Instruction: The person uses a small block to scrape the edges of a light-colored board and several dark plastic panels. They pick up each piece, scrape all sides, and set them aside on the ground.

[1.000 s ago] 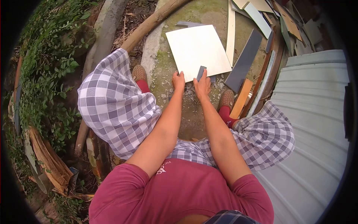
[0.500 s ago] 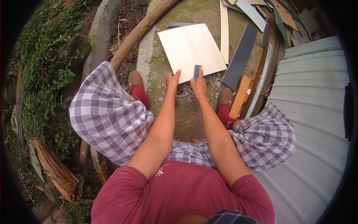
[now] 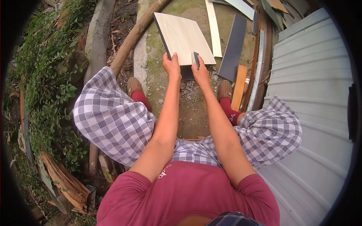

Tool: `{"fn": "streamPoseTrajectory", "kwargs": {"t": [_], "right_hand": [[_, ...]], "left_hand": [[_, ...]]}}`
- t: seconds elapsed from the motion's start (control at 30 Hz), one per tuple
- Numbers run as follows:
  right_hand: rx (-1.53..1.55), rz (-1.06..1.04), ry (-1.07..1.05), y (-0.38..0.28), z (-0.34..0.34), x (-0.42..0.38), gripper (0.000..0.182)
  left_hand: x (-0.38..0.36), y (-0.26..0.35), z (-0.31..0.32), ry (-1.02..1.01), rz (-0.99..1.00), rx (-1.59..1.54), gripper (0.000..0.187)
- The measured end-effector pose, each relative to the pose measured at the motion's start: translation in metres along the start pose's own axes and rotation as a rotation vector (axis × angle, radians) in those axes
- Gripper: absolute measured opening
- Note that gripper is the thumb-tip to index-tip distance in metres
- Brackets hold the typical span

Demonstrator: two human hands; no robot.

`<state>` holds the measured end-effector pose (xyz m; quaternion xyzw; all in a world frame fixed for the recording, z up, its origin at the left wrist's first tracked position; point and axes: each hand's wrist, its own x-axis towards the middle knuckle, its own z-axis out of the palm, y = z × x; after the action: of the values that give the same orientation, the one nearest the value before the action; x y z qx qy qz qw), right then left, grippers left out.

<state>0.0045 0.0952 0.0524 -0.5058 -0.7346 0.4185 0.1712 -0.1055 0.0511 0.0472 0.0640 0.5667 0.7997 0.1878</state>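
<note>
A pale wood-grain board (image 3: 184,37), dark along its left edge, is tilted up in front of me. My left hand (image 3: 172,67) grips its lower left corner, thumb on the face. At the lower right of the board, my right hand (image 3: 201,72) is closed around a small dark grey block (image 3: 195,59), which overlaps the board's face near the bottom edge. Under the board's near edge a dark grey piece (image 3: 186,73) partly shows, the rest of it hidden.
Right of the board lie a long dark grey plank (image 3: 232,45), a narrow cream strip (image 3: 214,30) and an orange-brown wood piece (image 3: 239,88). Corrugated metal sheeting (image 3: 309,75) rises on the right. A round log (image 3: 139,32) and green plants (image 3: 49,90) are on the left. Grey chips litter the ground.
The board has tipped so that its dark left edge now shows. Both hands have moved slightly forward with it, and the block remains at its lower right.
</note>
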Motion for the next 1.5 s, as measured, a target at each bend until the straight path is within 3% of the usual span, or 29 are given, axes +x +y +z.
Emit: {"fn": "streamPoseTrajectory", "kwargs": {"t": [0.07, 0.23, 0.33, 0.4, 0.63, 0.7, 0.87, 1.07, 1.2, 1.33, 1.43, 1.5], "right_hand": [[0.098, -0.094, 0.091, 0.018, -0.013, 0.022, 0.054], [0.418, 0.103, 0.245, 0.011, -0.066, 0.034, 0.054], [0.607, 0.122, 0.177, 0.021, -0.083, 0.037, 0.053], [0.638, 0.198, 0.161, 0.037, -0.084, 0.054, 0.053], [0.738, 0.278, 0.078, 0.033, -0.086, 0.07, 0.054], [0.78, 0.205, 0.07, 0.025, -0.09, 0.068, 0.054], [0.781, 0.076, 0.127, -0.007, -0.108, 0.057, 0.055], [0.863, -0.344, 0.108, -0.056, -0.127, 0.05, 0.056], [0.696, -0.314, 0.013, -0.082, -0.108, 0.039, 0.053], [0.438, -0.594, 0.017, -0.132, -0.08, 0.008, 0.042], [0.249, -0.692, -0.096, -0.153, -0.071, -0.01, 0.041], [0.281, -0.67, -0.101, -0.148, -0.065, -0.005, 0.041]], "left_hand": [[0.007, 0.033, 0.006, 0.001, 0.053, 0.147, 0.038], [0.01, 0.097, -0.018, -0.088, 0.127, 0.372, 0.04], [0.02, 0.103, -0.024, -0.115, 0.183, 0.523, 0.046], [0.029, 0.101, -0.015, -0.159, 0.118, 0.635, 0.048], [0.004, 0.178, 0.0, -0.32, -0.025, 0.771, 0.043], [-0.011, 0.214, 0.008, -0.342, -0.143, 0.78, 0.041], [0.001, 0.253, -0.015, -0.471, -0.12, 1.029, 0.043], [0.016, 0.264, 0.005, -0.643, -0.088, 1.126, 0.04], [0.025, 0.267, 0.021, -0.747, -0.013, 1.215, 0.041], [0.037, 0.264, 0.026, -0.77, 0.057, 1.286, 0.042], [0.036, 0.264, 0.025, -0.791, 0.085, 1.273, 0.042], [0.034, 0.266, 0.025, -0.789, 0.086, 1.28, 0.042]]}}
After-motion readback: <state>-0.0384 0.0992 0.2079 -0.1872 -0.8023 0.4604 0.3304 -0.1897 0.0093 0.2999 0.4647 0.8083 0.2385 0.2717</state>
